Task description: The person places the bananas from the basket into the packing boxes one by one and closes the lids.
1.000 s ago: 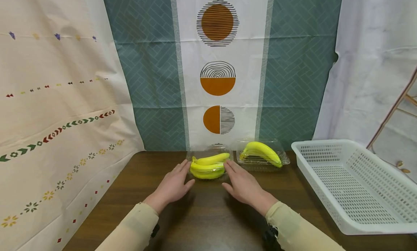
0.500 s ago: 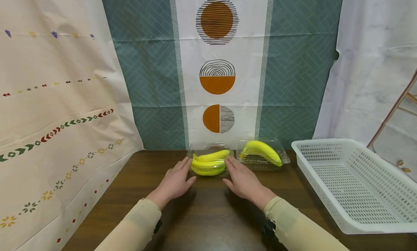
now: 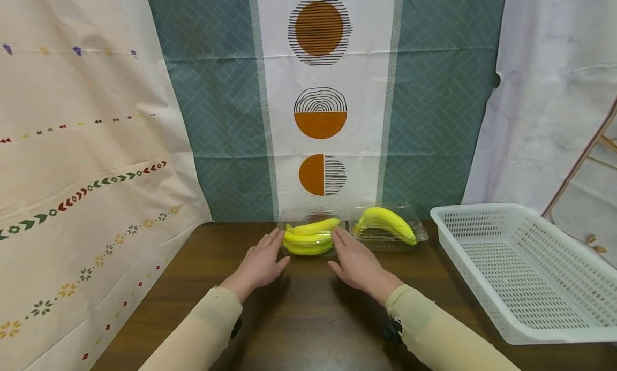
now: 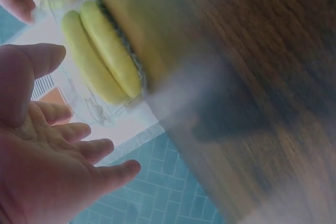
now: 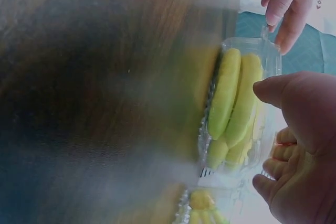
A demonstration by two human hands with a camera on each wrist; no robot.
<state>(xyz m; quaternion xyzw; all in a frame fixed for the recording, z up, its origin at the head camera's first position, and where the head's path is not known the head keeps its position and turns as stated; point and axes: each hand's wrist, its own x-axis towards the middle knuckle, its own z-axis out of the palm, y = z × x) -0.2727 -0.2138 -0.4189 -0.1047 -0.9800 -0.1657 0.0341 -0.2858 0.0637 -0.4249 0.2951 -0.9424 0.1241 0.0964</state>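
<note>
A clear plastic clamshell box [image 3: 295,217] with yellow bananas [image 3: 308,239] inside sits at the back of the dark wooden table. My left hand [image 3: 259,263] is at its left end and my right hand [image 3: 358,262] at its right end. Both hands have their fingers stretched forward, fingertips right at the box's sides and thumbs angled inward. In the left wrist view, two bananas [image 4: 102,51] show through the plastic beyond the spread fingers. The right wrist view also has the box, its bananas [image 5: 233,95] lying side by side close to my thumb.
Just right of it stands a second clear box [image 3: 356,237] with a curved banana [image 3: 388,224]. A white perforated basket [image 3: 525,280] occupies the table's right side. Patterned cloth [image 3: 332,119] hangs behind the table, and cream cloth [image 3: 96,199] covers the left.
The box with several bananas has slid slightly back, toward the hanging cloth and in line with the second box. Both hands have moved forward along with it.
</note>
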